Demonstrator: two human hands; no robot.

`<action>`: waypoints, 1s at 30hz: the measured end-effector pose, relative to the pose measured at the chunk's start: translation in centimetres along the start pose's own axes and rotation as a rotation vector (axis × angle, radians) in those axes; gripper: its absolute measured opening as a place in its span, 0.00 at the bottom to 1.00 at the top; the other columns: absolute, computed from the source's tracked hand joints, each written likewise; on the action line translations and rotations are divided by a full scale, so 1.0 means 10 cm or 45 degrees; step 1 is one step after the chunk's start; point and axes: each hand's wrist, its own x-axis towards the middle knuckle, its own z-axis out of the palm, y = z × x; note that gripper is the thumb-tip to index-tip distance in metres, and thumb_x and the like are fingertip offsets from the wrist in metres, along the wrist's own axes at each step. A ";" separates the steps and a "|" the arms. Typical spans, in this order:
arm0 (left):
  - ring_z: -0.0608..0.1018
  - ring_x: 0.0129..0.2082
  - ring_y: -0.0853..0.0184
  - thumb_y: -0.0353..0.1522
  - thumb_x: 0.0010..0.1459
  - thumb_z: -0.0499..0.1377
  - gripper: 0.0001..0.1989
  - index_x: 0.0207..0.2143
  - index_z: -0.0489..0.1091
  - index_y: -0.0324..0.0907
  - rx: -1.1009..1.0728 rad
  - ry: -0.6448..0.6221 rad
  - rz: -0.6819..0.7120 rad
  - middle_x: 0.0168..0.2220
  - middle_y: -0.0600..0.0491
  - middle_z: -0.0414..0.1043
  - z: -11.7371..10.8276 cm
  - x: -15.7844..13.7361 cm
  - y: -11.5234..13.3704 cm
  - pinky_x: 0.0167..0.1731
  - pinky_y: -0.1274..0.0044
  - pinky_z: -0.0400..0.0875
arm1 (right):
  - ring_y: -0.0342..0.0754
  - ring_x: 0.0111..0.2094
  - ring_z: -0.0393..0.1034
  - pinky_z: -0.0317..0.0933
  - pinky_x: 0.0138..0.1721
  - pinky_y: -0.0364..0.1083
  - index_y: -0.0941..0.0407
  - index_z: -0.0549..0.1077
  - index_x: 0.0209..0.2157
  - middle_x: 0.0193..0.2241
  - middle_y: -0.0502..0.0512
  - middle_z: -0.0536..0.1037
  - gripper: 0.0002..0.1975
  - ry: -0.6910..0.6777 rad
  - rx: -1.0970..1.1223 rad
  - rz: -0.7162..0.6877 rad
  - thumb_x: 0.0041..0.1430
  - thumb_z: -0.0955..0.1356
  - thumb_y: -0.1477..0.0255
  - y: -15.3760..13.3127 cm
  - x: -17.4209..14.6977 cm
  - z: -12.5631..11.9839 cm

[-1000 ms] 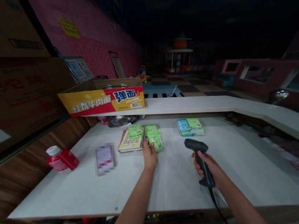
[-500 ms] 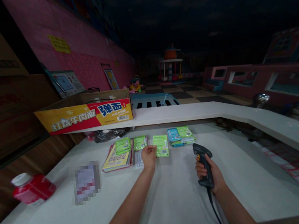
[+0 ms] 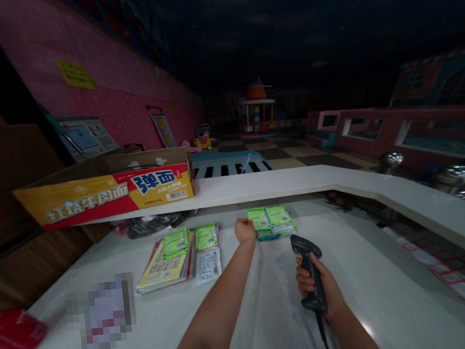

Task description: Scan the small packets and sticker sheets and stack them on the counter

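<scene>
My left hand (image 3: 245, 231) is closed on the edge of a green packet (image 3: 258, 219), which lies over the left side of a stack of blue and green packets (image 3: 277, 234). Beside it on that stack is another green packet (image 3: 278, 215). My right hand (image 3: 329, 288) is wrapped round the grip of a black barcode scanner (image 3: 309, 268), its head pointing toward the stack and its cable hanging down. Left of my left hand, one green packet (image 3: 175, 243) rests on a pile of booklets (image 3: 165, 269), and another (image 3: 206, 237) lies above a clear-looking packet (image 3: 208, 265).
A yellow and red noodle carton (image 3: 111, 194) stands on the raised white ledge (image 3: 266, 185) behind the counter (image 3: 267, 325). A red bottle (image 3: 11, 335) lies at the far left, near a blurred-out item (image 3: 105, 318). A black plastic bag (image 3: 153, 224) is tucked under the ledge.
My left hand has carried the green packet to the right, from open counter onto the stack. The scanner stays in my right hand. The view has shifted to the right.
</scene>
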 end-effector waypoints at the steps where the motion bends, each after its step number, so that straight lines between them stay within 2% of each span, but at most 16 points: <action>1: 0.80 0.36 0.63 0.28 0.52 0.57 0.09 0.33 0.77 0.40 0.019 -0.030 0.009 0.35 0.47 0.80 0.01 -0.02 -0.01 0.36 0.77 0.71 | 0.34 0.14 0.56 0.51 0.13 0.33 0.59 0.70 0.31 0.17 0.43 0.63 0.16 0.001 -0.003 -0.003 0.50 0.74 0.63 0.00 0.00 0.00; 6: 0.79 0.43 0.61 0.30 0.58 0.52 0.14 0.37 0.78 0.40 0.122 -0.131 0.090 0.41 0.45 0.79 0.01 -0.17 0.04 0.43 0.76 0.69 | 0.34 0.15 0.55 0.51 0.13 0.33 0.59 0.70 0.32 0.17 0.42 0.62 0.16 0.017 -0.016 0.000 0.50 0.74 0.62 0.00 0.00 0.00; 9: 0.77 0.48 0.61 0.31 0.59 0.52 0.16 0.44 0.76 0.39 0.174 -0.143 0.147 0.45 0.44 0.77 -0.07 -0.25 0.09 0.48 0.75 0.67 | 0.34 0.15 0.55 0.51 0.13 0.33 0.59 0.69 0.32 0.17 0.42 0.62 0.16 0.030 -0.029 -0.015 0.51 0.74 0.63 0.00 -0.02 -0.01; 12: 0.74 0.51 0.59 0.32 0.59 0.53 0.19 0.51 0.71 0.37 0.291 -0.123 0.319 0.48 0.42 0.75 -0.27 -0.28 0.06 0.52 0.72 0.63 | 0.34 0.15 0.55 0.51 0.13 0.34 0.59 0.70 0.34 0.17 0.42 0.62 0.15 0.048 -0.031 -0.030 0.52 0.73 0.63 0.01 -0.05 -0.01; 16: 0.68 0.56 0.55 0.32 0.60 0.53 0.20 0.53 0.67 0.35 0.572 -0.003 0.555 0.53 0.38 0.68 -0.68 -0.21 -0.17 0.56 0.65 0.59 | 0.35 0.15 0.54 0.52 0.14 0.33 0.57 0.69 0.34 0.18 0.43 0.62 0.12 0.057 -0.053 -0.042 0.55 0.71 0.63 0.01 -0.08 0.00; 18: 0.63 0.60 0.53 0.33 0.60 0.53 0.21 0.55 0.65 0.34 0.726 0.027 0.575 0.58 0.36 0.64 -0.86 -0.16 -0.33 0.58 0.63 0.57 | 0.34 0.15 0.54 0.51 0.14 0.33 0.57 0.69 0.34 0.18 0.43 0.62 0.12 0.054 -0.075 -0.035 0.55 0.71 0.64 0.02 -0.09 0.02; 21: 0.57 0.64 0.48 0.35 0.59 0.54 0.25 0.57 0.63 0.33 0.898 -0.046 0.491 0.61 0.33 0.59 -1.02 -0.10 -0.55 0.59 0.60 0.55 | 0.34 0.15 0.54 0.51 0.14 0.33 0.58 0.69 0.33 0.18 0.43 0.61 0.13 0.068 -0.057 -0.034 0.53 0.72 0.64 0.03 -0.10 0.02; 24: 0.59 0.62 0.46 0.37 0.59 0.54 0.25 0.56 0.65 0.34 0.941 -0.148 0.442 0.61 0.33 0.59 -1.11 -0.10 -0.67 0.57 0.59 0.56 | 0.34 0.15 0.54 0.52 0.13 0.34 0.58 0.70 0.33 0.18 0.44 0.62 0.13 0.084 -0.010 -0.035 0.53 0.72 0.64 0.05 -0.09 -0.03; 26: 0.65 0.59 0.48 0.38 0.61 0.53 0.21 0.51 0.69 0.34 0.921 -0.173 0.472 0.57 0.33 0.64 -1.16 -0.10 -0.69 0.55 0.61 0.60 | 0.35 0.14 0.53 0.51 0.12 0.34 0.57 0.70 0.33 0.18 0.43 0.62 0.12 0.080 -0.014 -0.006 0.54 0.72 0.64 0.06 -0.06 -0.11; 30: 0.73 0.50 0.52 0.29 0.61 0.49 0.15 0.42 0.74 0.33 1.002 -0.071 0.480 0.46 0.34 0.71 -1.27 -0.06 -0.65 0.48 0.65 0.66 | 0.34 0.15 0.54 0.50 0.14 0.34 0.56 0.70 0.33 0.18 0.44 0.61 0.15 -0.032 -0.107 0.060 0.51 0.73 0.61 0.02 0.06 -0.34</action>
